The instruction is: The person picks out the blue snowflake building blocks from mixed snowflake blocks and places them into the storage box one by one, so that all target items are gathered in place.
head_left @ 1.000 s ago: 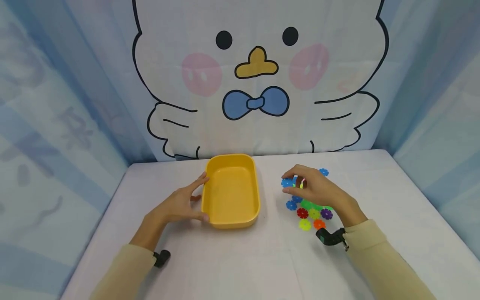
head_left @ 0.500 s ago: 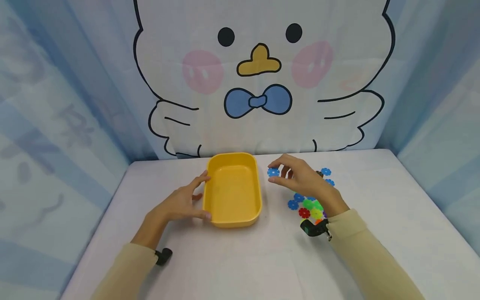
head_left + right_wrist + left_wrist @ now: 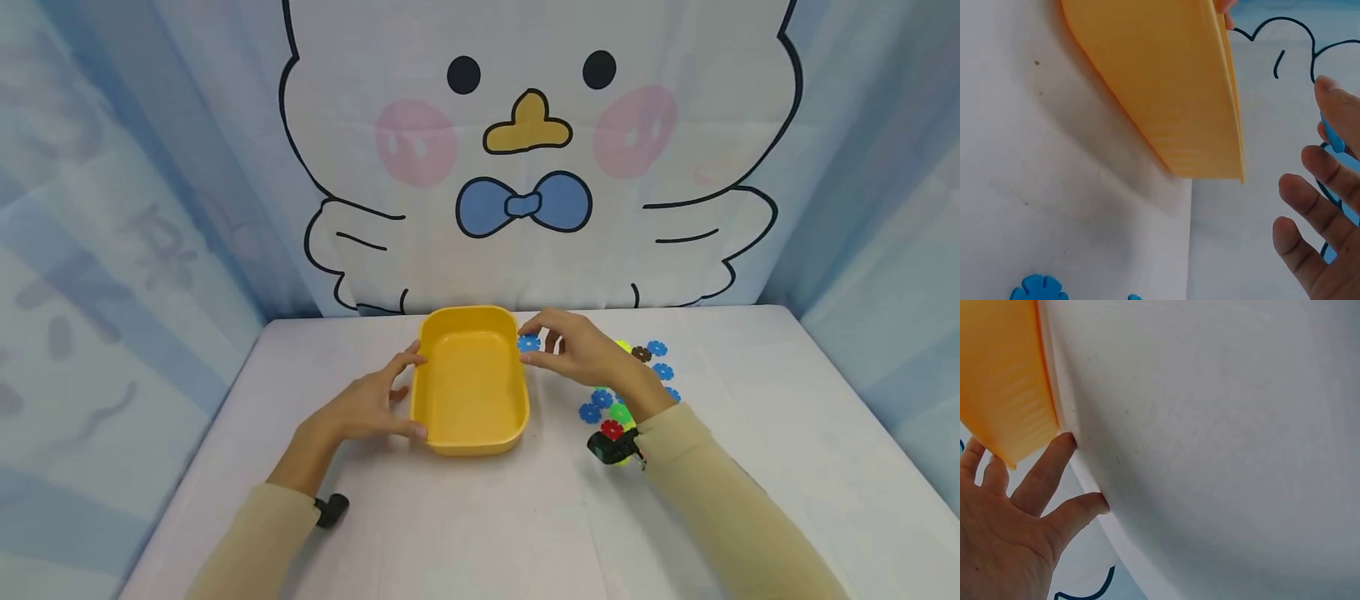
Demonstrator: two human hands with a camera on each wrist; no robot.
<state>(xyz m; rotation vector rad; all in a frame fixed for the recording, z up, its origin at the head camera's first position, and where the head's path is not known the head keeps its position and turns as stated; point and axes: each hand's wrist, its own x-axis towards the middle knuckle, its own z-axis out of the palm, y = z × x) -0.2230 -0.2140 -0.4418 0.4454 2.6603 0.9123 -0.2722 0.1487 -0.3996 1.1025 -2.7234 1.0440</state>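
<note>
A yellow rectangular tray (image 3: 471,383) stands upright on the table. My left hand (image 3: 366,407) is at its left side, fingers spread, with a finger and the thumb touching the rim. In the left wrist view those fingers look fairly straight beside the tray's wall (image 3: 1004,375). My right hand (image 3: 577,348) pinches a blue flower-shaped plastic disc (image 3: 528,343) between thumb and index finger, close to the tray's right rim. In the right wrist view the disc (image 3: 1333,134) is mostly hidden by the fingers, which are above the level of the table.
Several flower-shaped discs lie loose right of the tray, among them blue (image 3: 590,413), green (image 3: 619,413), red (image 3: 612,429) and brown (image 3: 641,354) ones. My right forearm hides some. A cartoon-printed curtain (image 3: 525,267) hangs behind the white table (image 3: 480,533).
My right hand has moved left from the pile of discs to the tray's right rim, carrying the blue disc. The left hand has stayed at the tray's left side.
</note>
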